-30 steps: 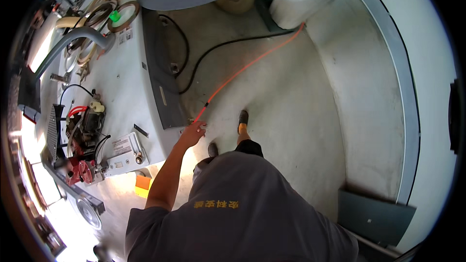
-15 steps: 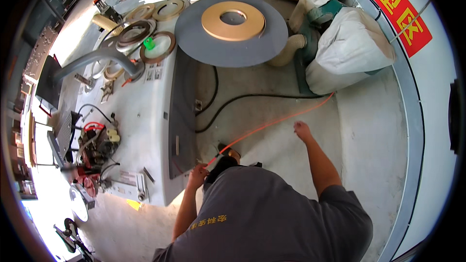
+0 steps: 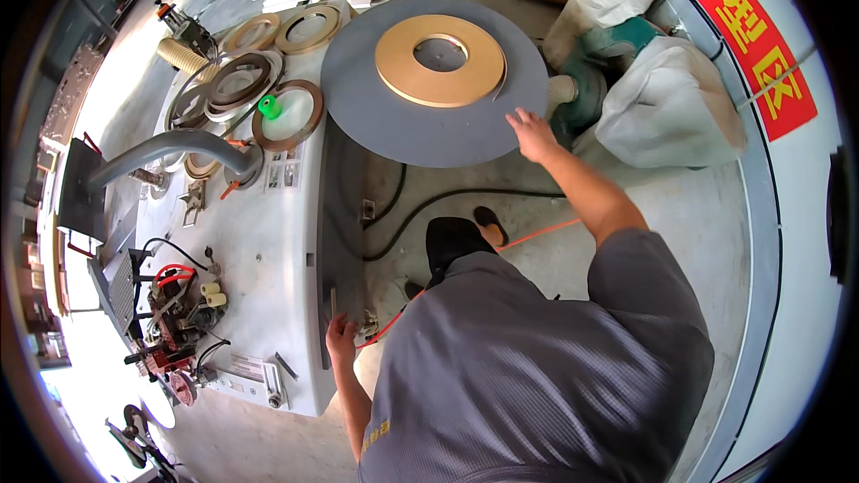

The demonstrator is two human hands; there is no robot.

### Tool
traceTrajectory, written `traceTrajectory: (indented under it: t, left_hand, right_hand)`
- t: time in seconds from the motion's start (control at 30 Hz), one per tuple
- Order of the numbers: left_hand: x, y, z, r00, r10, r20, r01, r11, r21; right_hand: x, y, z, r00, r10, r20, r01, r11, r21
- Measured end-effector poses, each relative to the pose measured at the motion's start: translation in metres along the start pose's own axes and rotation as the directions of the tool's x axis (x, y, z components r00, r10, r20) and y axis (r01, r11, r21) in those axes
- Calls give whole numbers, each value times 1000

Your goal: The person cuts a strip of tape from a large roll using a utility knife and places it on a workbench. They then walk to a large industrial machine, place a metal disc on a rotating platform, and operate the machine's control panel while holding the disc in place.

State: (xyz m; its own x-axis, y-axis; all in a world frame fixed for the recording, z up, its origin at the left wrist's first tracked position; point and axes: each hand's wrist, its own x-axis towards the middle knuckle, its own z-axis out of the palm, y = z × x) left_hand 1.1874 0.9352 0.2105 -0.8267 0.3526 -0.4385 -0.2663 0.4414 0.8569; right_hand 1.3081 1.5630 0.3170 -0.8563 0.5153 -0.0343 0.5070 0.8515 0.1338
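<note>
My right hand (image 3: 531, 136) reaches out by the right edge of a large round grey turntable disc (image 3: 358, 125), fingers stretched and holding nothing. On the disc lies a wide coil of tan edge banding (image 3: 403, 72), its loose end (image 3: 501, 88) hanging off the outer side toward my right hand, a small gap away. Down beside the white machine's dark side panel, my left hand (image 3: 340, 340) hangs with loosely bent fingers and no object visible in it. It is just below a thin upright handle (image 3: 334, 302) and near a small metal fitting (image 3: 369, 324) with an orange air hose (image 3: 385, 331).
The machine table (image 3: 259, 295) holds several banding rolls (image 3: 309, 27), a green spool piece (image 3: 269, 107), a curved grey pipe (image 3: 170, 143) and a gluing mechanism (image 3: 179, 313). White dust bags (image 3: 671, 107) stand right. A black cable (image 3: 447, 195) and the orange hose cross the floor.
I have stepped forward toward the disc. My right hand has swung up from over the floor to the disc's edge. The left has moved off the orange hose to the panel's side.
</note>
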Motion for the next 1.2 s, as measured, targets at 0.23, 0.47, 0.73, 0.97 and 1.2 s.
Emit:
traceTrajectory:
  t: [0.23, 0.47, 0.73, 0.97, 1.2]
  left_hand:
    - [-10, -10, 47, 969, -185, -162, 181, 983, -39]
    - [55, 74, 136, 971, -138, -196, 104, 979, -175]
    - [207, 269, 243, 995, 43, 92, -19, 967, -254]
    - [295, 321, 332, 890, -180, 420, 409, 724, -556]
    - [290, 405, 299, 977, 144, 160, 47, 584, -810]
  right_hand:
    - [136, 50, -3, 935, -335, 119, 356, 877, -324]
    - [242, 62, 8, 655, -683, 325, 751, 637, -173]
    - [281, 84, 11, 407, -844, 350, 884, 461, 82]
    - [291, 77, -18, 327, -892, 312, 909, 388, 154]
    - [297, 43, -90, 464, -885, 40, 722, 404, 561]
